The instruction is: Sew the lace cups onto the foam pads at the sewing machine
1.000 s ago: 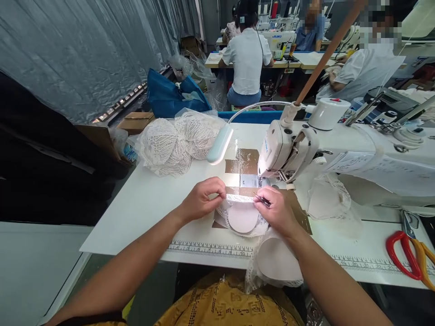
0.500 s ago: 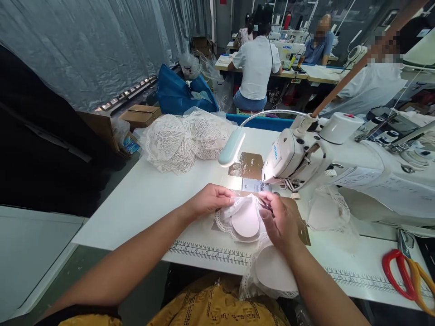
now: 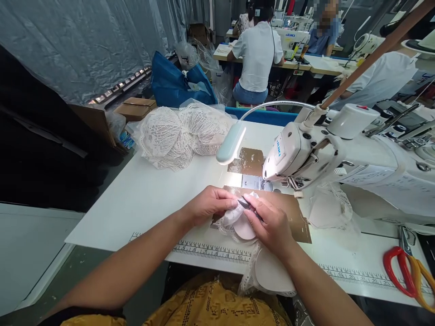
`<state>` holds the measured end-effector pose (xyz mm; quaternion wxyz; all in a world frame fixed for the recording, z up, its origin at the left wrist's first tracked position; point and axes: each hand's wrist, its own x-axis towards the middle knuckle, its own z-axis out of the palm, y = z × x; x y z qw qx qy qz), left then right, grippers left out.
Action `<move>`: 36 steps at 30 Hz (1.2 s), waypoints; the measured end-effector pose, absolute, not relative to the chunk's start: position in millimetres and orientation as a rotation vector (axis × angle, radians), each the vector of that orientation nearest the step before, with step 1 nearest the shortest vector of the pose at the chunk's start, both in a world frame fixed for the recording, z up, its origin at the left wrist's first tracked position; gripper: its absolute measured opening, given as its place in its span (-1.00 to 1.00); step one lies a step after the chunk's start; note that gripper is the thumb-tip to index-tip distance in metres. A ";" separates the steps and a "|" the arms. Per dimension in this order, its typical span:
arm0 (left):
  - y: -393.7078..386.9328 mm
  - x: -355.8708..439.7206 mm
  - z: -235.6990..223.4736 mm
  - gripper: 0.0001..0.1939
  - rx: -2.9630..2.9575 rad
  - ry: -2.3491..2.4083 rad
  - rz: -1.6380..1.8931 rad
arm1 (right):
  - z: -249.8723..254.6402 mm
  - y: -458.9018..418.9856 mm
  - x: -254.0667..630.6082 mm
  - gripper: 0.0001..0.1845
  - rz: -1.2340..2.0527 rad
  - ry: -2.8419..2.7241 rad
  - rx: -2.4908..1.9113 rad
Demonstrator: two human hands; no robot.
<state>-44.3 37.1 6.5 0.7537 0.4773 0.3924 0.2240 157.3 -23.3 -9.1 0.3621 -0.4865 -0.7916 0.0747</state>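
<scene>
My left hand [image 3: 208, 206] is closed, pinching the edge of a white lace bra piece [image 3: 244, 227] with a smooth pale cup. Dark thread snips [image 3: 244, 203] are in my closed right hand [image 3: 273, 226], their tips against the fabric beside my left fingertips. Connected or overlapping lace leads down to a second padded cup [image 3: 272, 271], which hangs over the table's front edge, partly covered by my right forearm. Both hands are just in front of the sewing machine [image 3: 285, 154] and its metal needle plate [image 3: 251, 182].
A heap of white lace pieces [image 3: 163, 136] lies at the back left. A lamp head [image 3: 231, 142] leans over the table. Another lace cup [image 3: 328, 208] rests under the machine arm. Red-and-orange-handled scissors [image 3: 401, 271] lie at right. Several co-workers sit beyond, one in a white shirt [image 3: 256, 56].
My right hand has moved slightly left and the snips now point left, reaching the fabric by my left fingers. The lace piece is more bunched. The camera view has shifted a little.
</scene>
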 end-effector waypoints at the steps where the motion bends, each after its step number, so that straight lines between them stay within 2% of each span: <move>1: 36.9 -44.2 7.2 -0.70 1.042 0.855 0.490 | -9.1 -23.7 157.6 -0.63 0.201 -2.040 -1.259; 13: 35.3 -44.4 6.2 -0.67 1.063 0.793 0.489 | -7.2 -24.9 155.6 -0.63 0.204 -2.019 -1.264; 21: 33.4 -45.8 3.6 -0.66 1.072 0.803 0.454 | -11.7 -23.4 153.1 -0.62 0.085 -2.075 -1.201; 26: 35.0 -45.6 3.5 -0.76 1.094 0.865 0.491 | -9.2 -22.2 155.0 -0.66 0.323 -1.918 -1.311; 27: 36.4 -46.5 3.1 -0.81 1.100 0.879 0.510 | -8.5 -21.1 156.3 -0.63 0.384 -1.843 -1.401; 30: 41.7 -51.4 2.8 -0.90 1.090 0.920 0.495 | -8.3 -15.9 160.6 -0.35 0.567 -1.675 -1.653; 32: 45.3 -55.3 3.9 -0.93 1.068 0.926 0.455 | -9.6 -12.5 162.4 -0.29 0.707 -1.646 -1.688; 34: 48.1 -57.8 5.5 -0.93 1.069 0.904 0.438 | -10.7 -10.7 162.6 -0.34 0.851 -1.635 -1.640; 36: 49.9 -57.5 6.6 -0.78 1.100 0.865 0.442 | -10.3 -11.1 161.3 -0.38 0.954 -1.617 -1.576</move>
